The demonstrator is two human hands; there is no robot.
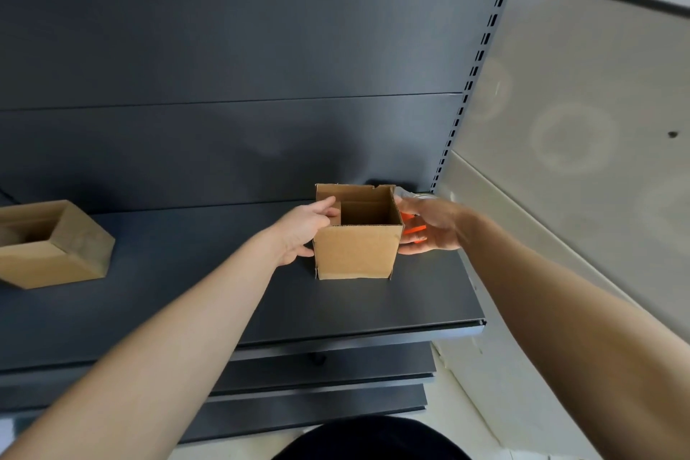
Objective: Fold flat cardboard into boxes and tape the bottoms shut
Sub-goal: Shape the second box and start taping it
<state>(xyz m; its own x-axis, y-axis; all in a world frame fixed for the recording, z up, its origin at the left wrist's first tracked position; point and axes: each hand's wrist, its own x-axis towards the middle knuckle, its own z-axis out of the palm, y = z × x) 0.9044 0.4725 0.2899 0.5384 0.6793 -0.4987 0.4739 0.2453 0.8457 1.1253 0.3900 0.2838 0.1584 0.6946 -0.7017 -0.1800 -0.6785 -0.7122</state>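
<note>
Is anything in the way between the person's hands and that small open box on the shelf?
Nothing visible. The left hand touches the box on its left side. The right hand is right beside the box's right side, over an orange tool partly hidden beneath it. Whether it grips that tool is unclear.

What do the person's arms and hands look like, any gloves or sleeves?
The left arm and right arm are bare, no sleeves in view. The left hand and right hand wear no gloves; no ring or watch shows. Dark clothing shows at the bottom edge.
</note>
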